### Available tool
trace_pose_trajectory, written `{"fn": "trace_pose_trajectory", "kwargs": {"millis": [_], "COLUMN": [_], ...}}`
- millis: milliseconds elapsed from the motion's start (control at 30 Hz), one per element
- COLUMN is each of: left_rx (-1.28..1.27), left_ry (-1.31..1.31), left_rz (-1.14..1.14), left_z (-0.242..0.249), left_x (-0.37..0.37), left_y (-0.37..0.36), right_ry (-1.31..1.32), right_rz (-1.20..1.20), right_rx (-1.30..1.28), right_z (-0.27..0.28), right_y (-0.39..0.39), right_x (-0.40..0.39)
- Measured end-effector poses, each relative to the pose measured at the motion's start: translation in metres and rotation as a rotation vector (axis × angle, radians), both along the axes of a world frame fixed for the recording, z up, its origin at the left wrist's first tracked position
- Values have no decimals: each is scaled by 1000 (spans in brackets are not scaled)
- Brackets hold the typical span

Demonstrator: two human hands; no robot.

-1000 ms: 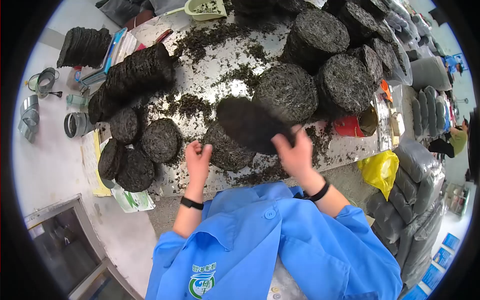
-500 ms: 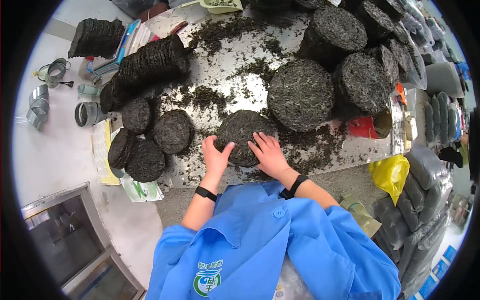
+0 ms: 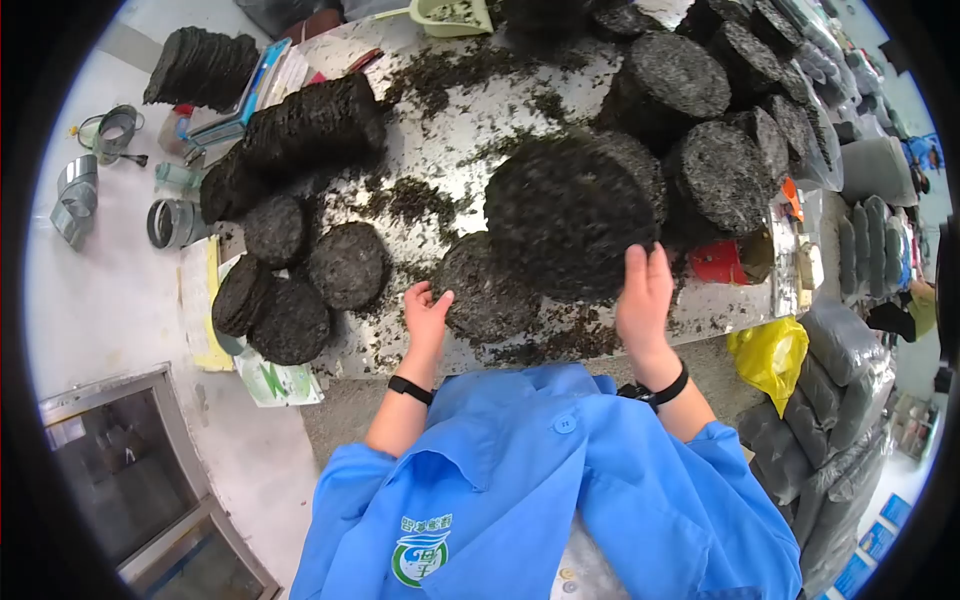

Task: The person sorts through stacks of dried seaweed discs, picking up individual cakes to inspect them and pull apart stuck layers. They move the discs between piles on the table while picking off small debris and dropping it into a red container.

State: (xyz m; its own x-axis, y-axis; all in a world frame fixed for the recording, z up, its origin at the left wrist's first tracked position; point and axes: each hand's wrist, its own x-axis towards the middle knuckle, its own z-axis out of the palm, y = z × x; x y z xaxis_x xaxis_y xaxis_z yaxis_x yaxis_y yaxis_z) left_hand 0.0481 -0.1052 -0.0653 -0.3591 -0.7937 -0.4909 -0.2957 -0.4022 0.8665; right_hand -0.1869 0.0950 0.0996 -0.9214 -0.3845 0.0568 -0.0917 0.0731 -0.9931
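Observation:
A round, dark cake of what looks like dried seaweed [image 3: 560,225] is raised above the table, blurred by motion. My right hand [image 3: 645,300] grips its right edge, thumb side hidden behind or against the disc. Below and to the left, another round seaweed cake [image 3: 480,300] lies flat on the table. My left hand [image 3: 427,318] rests at that cake's left edge, fingers and thumb apart, its thumb at or very near the rim. Loose dark flakes [image 3: 415,200] are scattered around both hands.
Stacks of round cakes [image 3: 725,180] stand at the right, more [image 3: 350,265] at the left beside a row on edge [image 3: 315,125]. A red container [image 3: 718,262] sits near the right end, a pale green scoop [image 3: 450,18] at the back. A yellow bag [image 3: 768,360] hangs off the table edge.
My right hand has moved right and now holds a dark cake up off the table. My left hand has barely moved, staying beside the lower cake.

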Motion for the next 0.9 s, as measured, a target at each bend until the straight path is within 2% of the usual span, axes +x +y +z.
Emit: {"fn": "trace_pose_trajectory", "kwargs": {"millis": [33, 67, 100, 200, 233, 300, 333, 367, 400, 433, 467, 500, 533, 567, 600, 633, 667, 700, 767, 800, 833, 900], "left_rx": [30, -26, -3, 117, 176, 229, 202, 180, 189, 191, 204, 212, 257, 248, 257, 268, 434, 436, 388, 155, -111, -870], "left_ry": [-6, -83, -131, -72, 29, 125, 69, 7, 44, 27, 103, 188, 320, 318, 362, 407, 533, 531, 564, 339, 98, -582], "left_rz": [-46, -97, -145, -146, -116, -86, -116, -143, -155, -161, -107, -49, -179, -175, -197, -223, -97, -105, -374, -267, -320, -471], "left_z": [4, -33, -12, 4, 7, 21, 32, 47, 74, 90, 102, 114, 130, 137, 142, 150, 162, 156, 131, 121, 71, 30], "left_x": [-2, 7, 3, 2, 5, 20, 26, 31, 29, 25, 20, 13, 10, 9, 9, 5, -1, -1, -1, -16, -17, -24], "left_y": [0, -7, -6, -5, -5, -9, -12, -13, -11, -5, 2, 4, 1, 0, 0, 2, 7, 3, -8, 1, -4, 1], "right_ry": [-45, -182, -161, -419, -416, 345, 596, 663, 747, 677, 801, 1004, 1018, 1029, 1026, 900, 773, 669, 81, -6, -91, -144], "right_rz": [-50, -67, -82, -112, -117, -263, -150, 61, 382, 627, 727, 740, 693, 647, 646, 675, 697, 626, 385, 215, 44, 34], "right_rx": [-52, -109, -101, -206, -207, 266, 435, 398, 513, 536, 466, 502, 476, 449, 442, 310, 183, 106, 344, 167, -12, 5], "right_z": [5, -22, -20, -1, -2, -10, 9, 16, 20, 16, 4, -18, -18, -18, -18, -18, -18, -7, 22, 19, 16, 22], "right_y": [6, 25, 30, 29, 32, 36, 40, 39, 36, 26, 20, 18, 12, 8, 8, 11, 15, 16, 28, 26, 20, 23], "right_x": [-15, -38, -49, -70, -70, -64, -46, -28, -9, 12, 32, 44, 51, 54, 52, 46, 40, 35, 34, 25, 11, -27]}}
